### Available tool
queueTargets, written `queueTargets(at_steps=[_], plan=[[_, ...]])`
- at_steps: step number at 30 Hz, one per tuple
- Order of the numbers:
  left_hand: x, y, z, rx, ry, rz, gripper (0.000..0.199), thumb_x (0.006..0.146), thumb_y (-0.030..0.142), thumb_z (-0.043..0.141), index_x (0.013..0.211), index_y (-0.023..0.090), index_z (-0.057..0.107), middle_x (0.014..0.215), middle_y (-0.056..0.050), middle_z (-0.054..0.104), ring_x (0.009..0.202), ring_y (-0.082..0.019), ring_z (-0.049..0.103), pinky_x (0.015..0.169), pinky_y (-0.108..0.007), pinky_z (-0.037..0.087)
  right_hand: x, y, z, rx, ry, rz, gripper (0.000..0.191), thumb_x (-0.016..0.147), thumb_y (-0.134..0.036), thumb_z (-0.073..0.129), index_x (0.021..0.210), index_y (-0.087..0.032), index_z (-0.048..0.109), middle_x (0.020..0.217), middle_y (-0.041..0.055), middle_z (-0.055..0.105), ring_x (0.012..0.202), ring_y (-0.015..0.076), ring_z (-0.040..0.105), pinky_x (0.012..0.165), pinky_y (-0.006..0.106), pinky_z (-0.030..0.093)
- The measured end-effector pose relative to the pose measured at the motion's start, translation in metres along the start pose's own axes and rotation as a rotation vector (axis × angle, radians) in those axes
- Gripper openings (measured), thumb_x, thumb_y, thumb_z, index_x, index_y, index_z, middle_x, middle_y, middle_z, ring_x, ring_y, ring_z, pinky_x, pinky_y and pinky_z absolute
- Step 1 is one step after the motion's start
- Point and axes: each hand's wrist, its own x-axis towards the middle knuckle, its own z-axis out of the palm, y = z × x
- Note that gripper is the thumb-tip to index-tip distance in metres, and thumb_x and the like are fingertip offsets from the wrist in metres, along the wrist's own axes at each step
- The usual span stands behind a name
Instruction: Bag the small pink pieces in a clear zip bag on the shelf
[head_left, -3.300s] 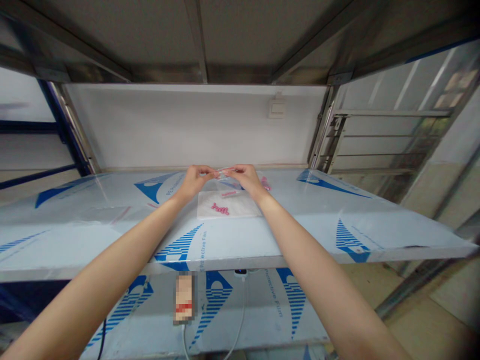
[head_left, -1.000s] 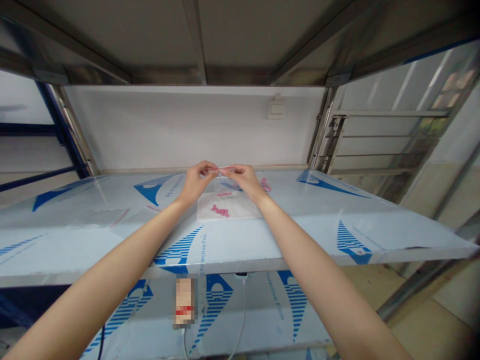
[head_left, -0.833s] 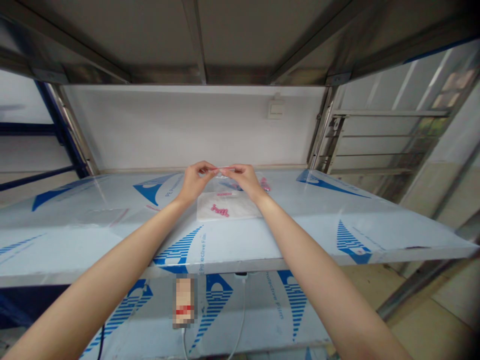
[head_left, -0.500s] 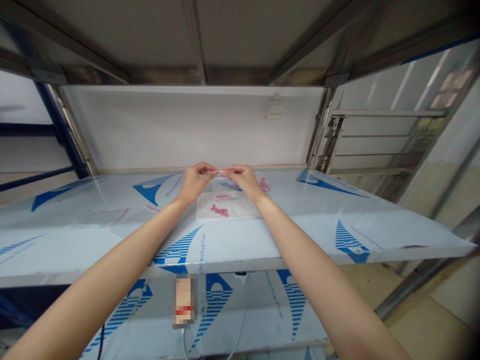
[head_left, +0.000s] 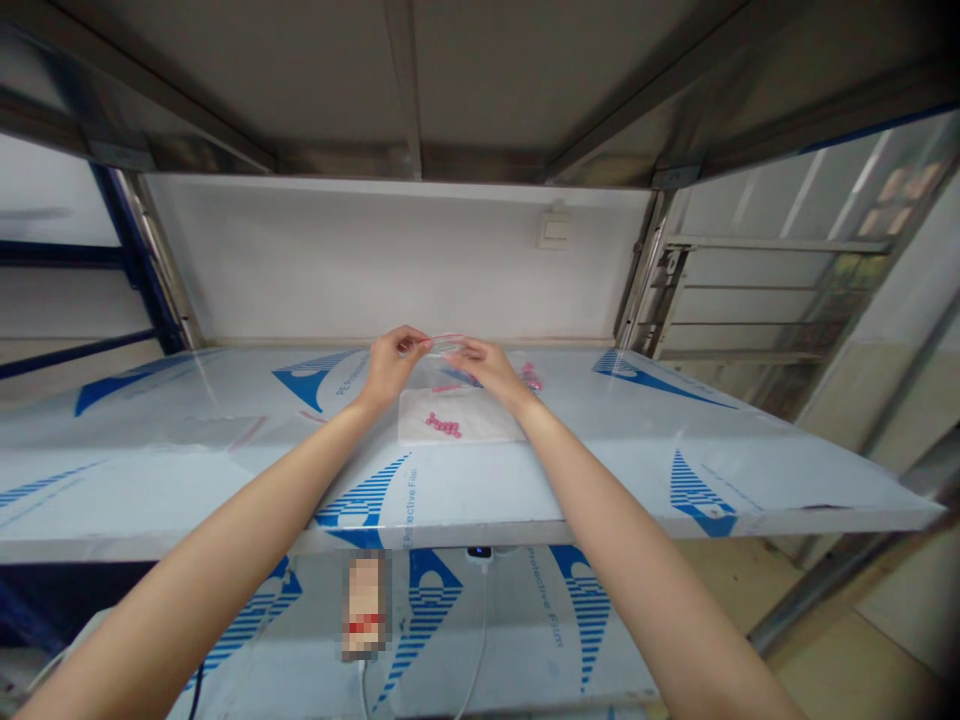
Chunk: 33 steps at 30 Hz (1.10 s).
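My left hand and my right hand meet above the steel table, pinching the top edge of a small clear plastic bag from either side. The bag hangs down between them, and its lower part is hard to make out. Below my hands lies a white sheet carrying a row of small pink pieces. A further pink item sits just beyond my right hand.
The table top has blue-printed protective film. A clear bag with a red strip lies to the left. Shelf framing runs overhead, with a white wall behind and a switch plate. A blurred object and white cable hang below the table edge.
My hands have drawn slightly apart, and the bag's top edge now looks a little more open. The whole view has shifted slightly.
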Motion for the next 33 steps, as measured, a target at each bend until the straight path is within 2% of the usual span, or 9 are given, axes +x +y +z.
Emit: queueTargets(at_steps=[3,9,11,13,16,18,25,29,33], plan=[[-0.001,-0.003,0.000,0.007,0.003,0.013,0.022,0.081,0.037,0.056,0.085,0.018,0.065,0.086,-0.005,0.068,0.076,-0.017,0.056,0.075,-0.030,0.042,0.002,0.004,-0.002,-0.182,0.142,0.047,0.021,0.073,-0.036,0.069,0.084,-0.019,0.075,0.086,0.0066,0.073,0.081,0.0194,0.065,0.078,0.031,0.047],[-0.003,-0.017,0.001,0.063,0.055,0.003,0.036,0.088,0.040,0.049,0.117,0.019,0.051,0.113,-0.009,0.060,0.094,-0.019,0.054,0.084,-0.033,0.041,-0.003,0.004,-0.036,-0.608,0.792,0.007,0.033,0.088,-0.029,0.047,0.103,-0.014,0.071,0.111,0.0144,0.067,0.094,0.0234,0.062,0.088,0.036,0.043],[-0.001,-0.024,-0.003,0.134,0.061,-0.006,0.032,0.089,0.039,0.048,0.114,0.019,0.053,0.112,-0.009,0.060,0.095,-0.020,0.053,0.088,-0.035,0.040,-0.008,0.010,-0.046,-0.778,0.686,-0.010,0.036,0.089,-0.020,0.041,0.112,-0.014,0.068,0.118,0.0153,0.064,0.108,0.0245,0.057,0.095,0.037,0.039],[0.000,-0.029,-0.007,0.225,0.041,-0.017,0.027,0.089,0.035,0.047,0.109,0.020,0.056,0.111,-0.009,0.059,0.096,-0.021,0.053,0.091,-0.037,0.039,-0.013,0.019,-0.050,-0.954,0.402,0.106,0.035,0.086,-0.015,0.043,0.111,-0.014,0.069,0.120,0.0162,0.063,0.114,0.0273,0.054,0.100,0.043,0.035],[-0.001,-0.027,-0.011,0.395,-0.064,-0.072,0.022,0.088,0.031,0.049,0.102,0.020,0.062,0.110,-0.011,0.058,0.103,-0.025,0.054,0.092,-0.041,0.039,-0.017,0.031,-0.044,-1.098,0.079,0.292,0.048,0.082,-0.025,0.055,0.129,-0.019,0.056,0.135,0.0147,0.053,0.127,0.0334,0.042,0.105,0.060,0.022],[-0.002,-0.019,-0.015,0.536,-0.188,-0.091,0.022,0.087,0.030,0.049,0.100,0.020,0.064,0.113,-0.013,0.058,0.111,-0.029,0.052,0.094,-0.044,0.038,-0.016,0.034,-0.038,-1.096,0.014,0.336,0.057,0.084,-0.033,0.052,0.139,-0.021,0.044,0.143,0.0134,0.044,0.133,0.0339,0.034,0.105,0.066,0.014],[-0.022,0.009,-0.068,0.993,-0.653,-0.264,0.043,0.087,0.043,0.046,0.119,0.017,0.060,0.129,-0.016,0.055,0.123,-0.032,0.047,0.101,-0.046,0.035,-0.009,0.035,-0.030,-0.958,0.045,0.299,0.060,0.080,-0.013,0.032,0.139,-0.018,0.040,0.146,0.0131,0.040,0.136,0.0310,0.031,0.104,0.071,0.007],[-0.050,-0.015,-0.116,1.092,-0.710,-0.530,0.067,0.080,0.062,0.046,0.125,0.014,0.057,0.133,-0.021,0.053,0.121,-0.037,0.050,0.094,-0.044,0.042,-0.008,0.027,-0.028,-0.864,0.376,0.138,0.068,0.068,-0.004,0.033,0.135,-0.017,0.041,0.139,0.0135,0.047,0.132,0.0257,0.035,0.107,0.065,0.007],[-0.067,-0.038,-0.142,1.036,-0.684,-0.342,0.049,0.086,0.042,0.039,0.120,0.014,0.062,0.119,-0.018,0.064,0.111,-0.029,0.059,0.090,-0.035,0.044,-0.010,0.015,-0.029,-0.809,0.682,0.067,0.063,0.065,-0.002,0.033,0.124,-0.018,0.049,0.125,0.0102,0.058,0.121,0.0235,0.045,0.106,0.051,0.018]])
